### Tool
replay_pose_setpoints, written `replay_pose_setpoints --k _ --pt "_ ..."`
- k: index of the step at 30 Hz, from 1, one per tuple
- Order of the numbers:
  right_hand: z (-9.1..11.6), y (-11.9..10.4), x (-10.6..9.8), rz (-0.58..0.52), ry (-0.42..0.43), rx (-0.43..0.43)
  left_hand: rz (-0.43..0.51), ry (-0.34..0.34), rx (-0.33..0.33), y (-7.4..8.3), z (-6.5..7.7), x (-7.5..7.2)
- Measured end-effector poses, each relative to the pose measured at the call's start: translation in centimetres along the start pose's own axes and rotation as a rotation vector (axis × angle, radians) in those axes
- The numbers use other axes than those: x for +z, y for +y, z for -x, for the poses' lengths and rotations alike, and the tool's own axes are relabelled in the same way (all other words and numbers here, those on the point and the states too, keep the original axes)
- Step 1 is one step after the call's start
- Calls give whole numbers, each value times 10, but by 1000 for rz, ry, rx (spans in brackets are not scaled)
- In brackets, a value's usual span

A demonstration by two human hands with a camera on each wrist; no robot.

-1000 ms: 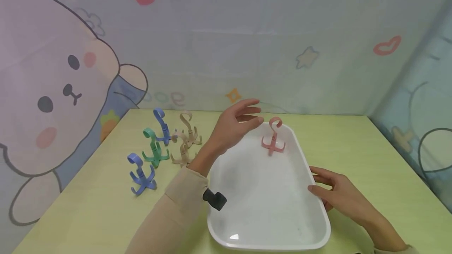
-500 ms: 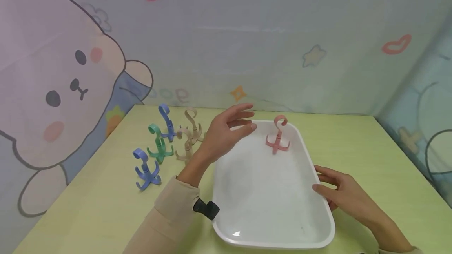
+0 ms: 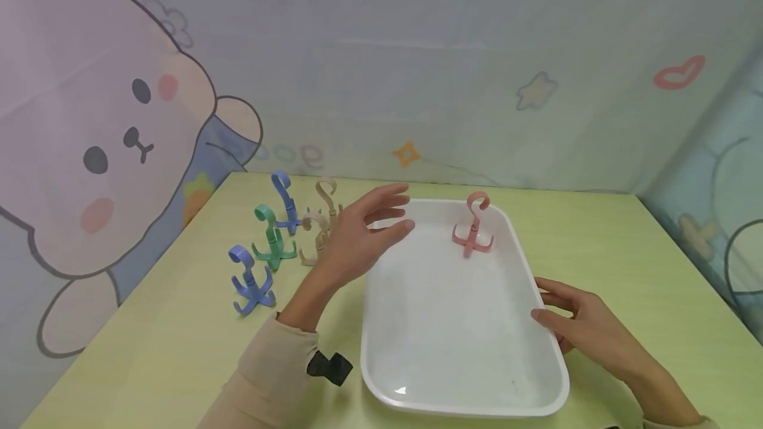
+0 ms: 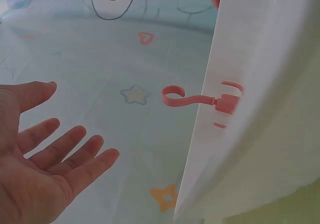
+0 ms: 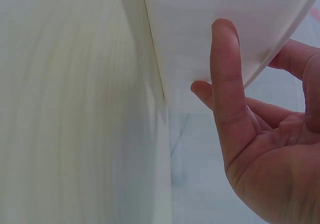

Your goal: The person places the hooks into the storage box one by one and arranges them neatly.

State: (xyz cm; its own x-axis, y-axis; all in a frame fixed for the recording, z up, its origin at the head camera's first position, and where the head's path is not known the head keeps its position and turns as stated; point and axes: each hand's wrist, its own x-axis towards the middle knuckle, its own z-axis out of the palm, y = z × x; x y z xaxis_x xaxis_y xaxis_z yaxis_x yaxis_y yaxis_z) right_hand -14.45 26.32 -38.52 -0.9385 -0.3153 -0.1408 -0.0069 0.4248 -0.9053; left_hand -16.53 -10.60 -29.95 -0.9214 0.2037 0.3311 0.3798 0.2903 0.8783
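A white tray (image 3: pixel 459 336) lies on the table, and inside its far end stands a pink swivel hanging hook (image 3: pixel 473 234) with a curled top and several upturned prongs. My left hand (image 3: pixel 362 234) hovers over the tray's far left corner, fingers extended and nothing in its grasp; the left wrist view shows its palm (image 4: pixel 35 179) apart from the pink hook (image 4: pixel 200 100). At the tray's right side, my right hand (image 3: pixel 590 326) pinches the rim, thumb over the edge. In the right wrist view, its fingers (image 5: pixel 227 79) lie along the outer wall.
Left of the tray stand more hooks: a front blue hook (image 3: pixel 253 286), a green hook (image 3: pixel 274 243), a rear blue hook (image 3: pixel 289 207) and beige hooks (image 3: pixel 328 194) partly hidden by my left hand. A printed cloth (image 3: pixel 381 71) hangs behind the table.
My left hand has moved left, away from the pink hook and toward the beige hooks. The right hand keeps its hold on the rim. The head view has shifted slightly.
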Motion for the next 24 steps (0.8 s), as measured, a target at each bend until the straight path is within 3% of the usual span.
replay_pose_setpoints --k 12,24 --pt "0 -1 -2 -14 -8 -3 -4 8 -25 -8 19 -13" --pt "1 -1 -1 -3 -6 -32 -113 106 -72 -17 43 -38"
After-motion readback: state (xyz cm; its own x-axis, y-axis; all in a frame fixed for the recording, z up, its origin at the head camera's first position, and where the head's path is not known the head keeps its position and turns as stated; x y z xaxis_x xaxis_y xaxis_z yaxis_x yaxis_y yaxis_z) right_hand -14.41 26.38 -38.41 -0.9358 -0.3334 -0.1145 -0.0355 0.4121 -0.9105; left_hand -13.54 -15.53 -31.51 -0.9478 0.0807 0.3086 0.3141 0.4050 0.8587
